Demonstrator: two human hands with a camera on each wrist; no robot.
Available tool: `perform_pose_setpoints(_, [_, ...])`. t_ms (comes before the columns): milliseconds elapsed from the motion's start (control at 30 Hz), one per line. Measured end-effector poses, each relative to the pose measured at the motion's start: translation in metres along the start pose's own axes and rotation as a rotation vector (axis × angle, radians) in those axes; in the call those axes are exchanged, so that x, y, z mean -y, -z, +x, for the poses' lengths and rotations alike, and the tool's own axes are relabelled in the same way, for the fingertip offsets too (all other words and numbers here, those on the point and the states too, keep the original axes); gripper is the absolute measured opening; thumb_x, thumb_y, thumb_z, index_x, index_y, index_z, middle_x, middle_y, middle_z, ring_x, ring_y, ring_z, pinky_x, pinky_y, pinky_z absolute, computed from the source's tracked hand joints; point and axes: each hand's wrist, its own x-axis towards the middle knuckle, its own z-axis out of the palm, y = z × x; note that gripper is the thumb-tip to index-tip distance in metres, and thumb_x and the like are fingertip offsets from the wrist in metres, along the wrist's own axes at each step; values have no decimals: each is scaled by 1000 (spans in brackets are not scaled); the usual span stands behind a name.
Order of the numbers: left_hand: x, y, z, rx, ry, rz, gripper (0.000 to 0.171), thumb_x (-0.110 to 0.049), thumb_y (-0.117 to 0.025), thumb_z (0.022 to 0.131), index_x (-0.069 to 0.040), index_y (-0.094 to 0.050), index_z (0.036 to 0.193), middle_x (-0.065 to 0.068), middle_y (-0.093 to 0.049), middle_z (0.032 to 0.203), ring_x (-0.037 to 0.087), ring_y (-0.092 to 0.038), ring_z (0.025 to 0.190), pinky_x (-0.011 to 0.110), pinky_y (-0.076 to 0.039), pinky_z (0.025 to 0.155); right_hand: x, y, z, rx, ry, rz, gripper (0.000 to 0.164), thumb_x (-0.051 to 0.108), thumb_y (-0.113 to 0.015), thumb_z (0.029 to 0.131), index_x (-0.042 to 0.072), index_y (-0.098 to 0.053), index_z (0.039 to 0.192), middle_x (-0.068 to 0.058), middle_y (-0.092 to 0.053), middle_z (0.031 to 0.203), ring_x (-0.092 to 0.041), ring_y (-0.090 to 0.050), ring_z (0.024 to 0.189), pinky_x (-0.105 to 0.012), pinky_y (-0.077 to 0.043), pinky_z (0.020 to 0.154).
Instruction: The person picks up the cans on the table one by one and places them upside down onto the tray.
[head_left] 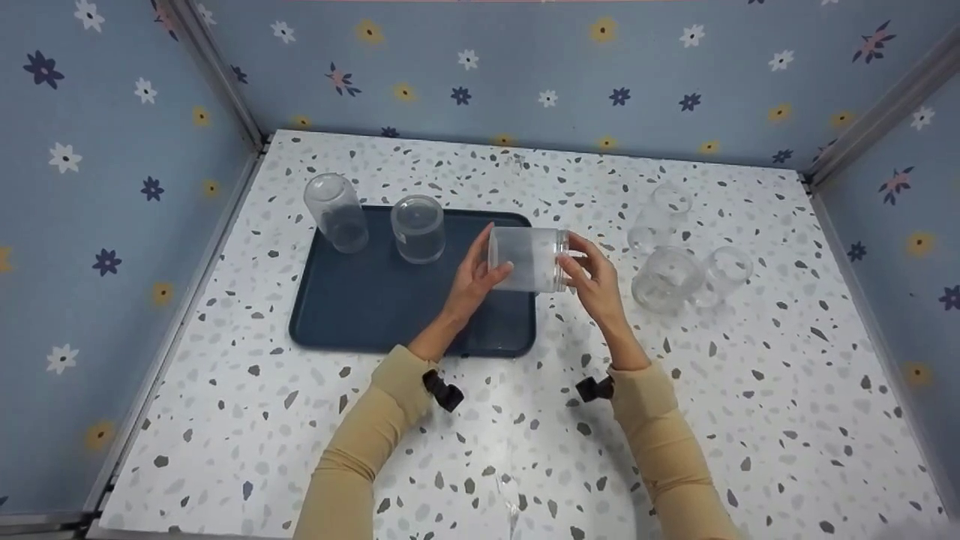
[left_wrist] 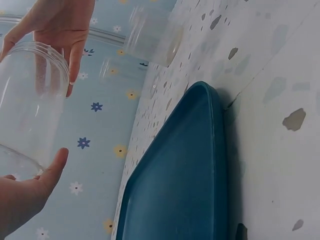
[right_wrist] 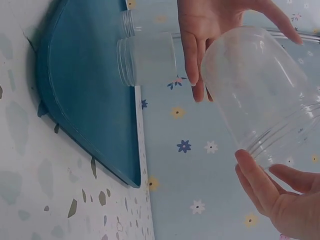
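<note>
Being held sideways in the air, a clear jar (head_left: 525,259) is being supported at both ends by the hands, over the right edge of a dark blue tray (head_left: 360,300). Its base, facing left, is being gripped by the left hand (head_left: 469,285), thumb against the side. Its threaded mouth, facing right, is being pinched by thumb and fingers of the right hand (head_left: 598,279). Both hands are being spread only about as wide as the jar.

The tray is being carried by a speckled white counter (head_left: 750,420), left of centre. Two more jars are being supported on it, mouths down: a tall jar (head_left: 337,214) at the far left corner, a shorter jar (head_left: 418,229) to its right along the far side, a gap being left between them.

On the right, three clear containers are being borne by the counter: a wide container (head_left: 666,281), a slim container (head_left: 726,274) just right of it, a far container (head_left: 656,221) behind. Whether these are touching is not being shown clearly.

Both arms are being covered by tan sleeves (head_left: 352,457); a black device (head_left: 444,390) is being worn at each wrist. The counter is being enclosed left, far and right by blue flowered panels (head_left: 510,60).
</note>
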Motion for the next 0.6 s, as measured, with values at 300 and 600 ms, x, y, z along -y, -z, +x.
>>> perform_pose_setpoints(300, [3,-3,-3,-25,-55,-104,100,-51,-71,66,0,-25,138,16,-41,123,21,-46,108,31,-42,84,-8,0,-3,51,-16,105,45,12,-48,88,-8,-41,127,-22,-48,115,-23,-54,94,-31,-51,68])
perform_pose_setpoints(600, [2,-3,-7,-69,-29,-100,102,-52,-73,62,4,-28,135,15,-43,119,19,-46,105,30,-43,82,-10,8,-6,122,26,28,47,22,-43,94,-8,-37,130,-25,-44,123,-31,-51,101,-41,-49,74])
